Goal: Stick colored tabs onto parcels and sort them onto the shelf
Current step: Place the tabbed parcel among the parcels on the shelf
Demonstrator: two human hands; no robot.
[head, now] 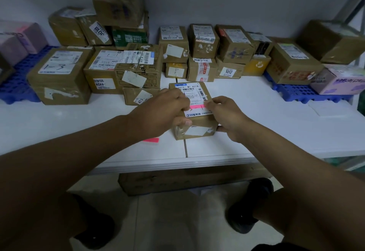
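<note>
Near the front edge of the white table (pixel 256 132) sits a small brown box (pixel 194 126), right where both arms can reach it. It sits apart from the other boxes, I think so there is room to work on it.

The left hand (pixel 166 108) lies over the left side of the box. Its thumb curls onto the front face, and its fingers (pixel 182 103) bend down on the top. This looks like a way to keep the box from sliding. The right hand (pixel 227 114) holds the right side, with its thumb low on the front corner. Its fingertips press the end of a pink tab (pixel 196 107) that lies flat across the white label (pixel 192 94). Pressing like this probably makes the tab stick well.

Another pink tab (pixel 151 140) lies on the table just under the left wrist, close by, maybe for the next box.

Many more boxes (pixel 122 69) are stacked at the back by the wall. Some stand on blue trays (pixel 308 94). No shelf can be seen for sure, so sorting comes later.
</note>
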